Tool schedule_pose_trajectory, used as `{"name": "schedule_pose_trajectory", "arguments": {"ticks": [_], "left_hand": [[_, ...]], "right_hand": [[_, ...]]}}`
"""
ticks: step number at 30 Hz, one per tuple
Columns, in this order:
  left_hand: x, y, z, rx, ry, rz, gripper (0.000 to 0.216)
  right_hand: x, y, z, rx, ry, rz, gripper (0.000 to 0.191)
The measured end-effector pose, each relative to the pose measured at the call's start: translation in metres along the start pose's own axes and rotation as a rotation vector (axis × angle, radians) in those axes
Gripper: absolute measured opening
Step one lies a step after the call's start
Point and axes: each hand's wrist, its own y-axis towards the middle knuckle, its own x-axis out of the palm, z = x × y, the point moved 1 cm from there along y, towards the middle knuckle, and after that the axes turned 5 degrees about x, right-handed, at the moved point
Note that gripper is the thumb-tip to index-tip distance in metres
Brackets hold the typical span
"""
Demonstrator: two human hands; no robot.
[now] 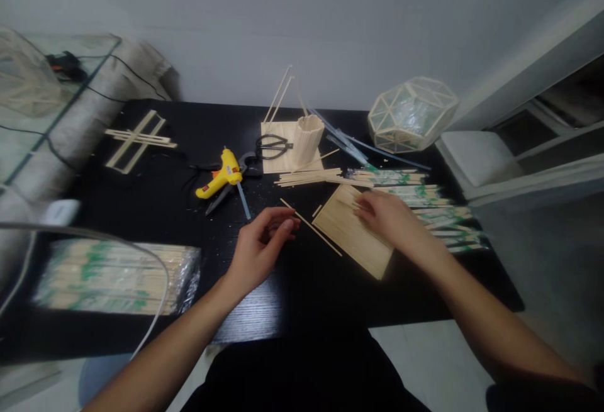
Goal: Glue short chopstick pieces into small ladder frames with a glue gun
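Observation:
My left hand [262, 245] hovers low over the black table [155, 211], thumb and fingers pinched on the near end of a thin wooden stick [314, 229] that runs toward the panel. My right hand [389, 217] rests palm down on a flat panel of glued wooden sticks [352, 236], fingers stretched along its top edge. Loose sticks and green-printed chopstick wrappers [425, 201] lie just beyond the panel.
A yellow glue gun [221, 179], black scissors [274, 146], a small stick cup [306, 140] on a stick square, a stick-framed polyhedron [410, 113], a stick cross frame [136, 139] and a bagged bundle of chopsticks [117, 277] sit on the table. A wall stands behind.

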Motion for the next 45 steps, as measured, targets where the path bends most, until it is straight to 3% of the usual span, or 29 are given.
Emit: {"name": "schedule_pose_trajectory", "arguments": {"ticks": [12,21,31,34,39,42,45], "left_hand": [[-0.002,0.000,0.000,-0.002,0.065,-0.017,0.026],[-0.006,0.001,0.007,0.027,0.206,-0.058,0.038],[-0.007,-0.002,0.008,0.082,0.287,-0.101,0.053],[-0.007,-0.003,0.006,0.085,0.285,-0.103,0.051],[-0.007,-0.001,0.005,0.090,0.237,0.019,0.027],[-0.008,0.001,0.006,0.108,0.242,0.056,0.023],[-0.009,0.001,0.007,0.146,0.287,0.005,0.022]], "right_hand": [[-0.007,-0.004,-0.013,0.026,-0.014,0.017,0.016],[0.010,0.010,-0.050,-0.200,0.150,0.168,0.013],[0.017,0.010,-0.055,-0.237,0.209,0.210,0.010],[0.017,0.003,-0.064,-0.387,0.245,0.279,0.014],[0.014,-0.017,-0.093,-0.765,0.197,0.336,0.023],[0.015,-0.026,-0.107,-0.892,0.168,0.336,0.021],[0.017,-0.030,-0.114,-0.943,0.167,0.346,0.015]]}}
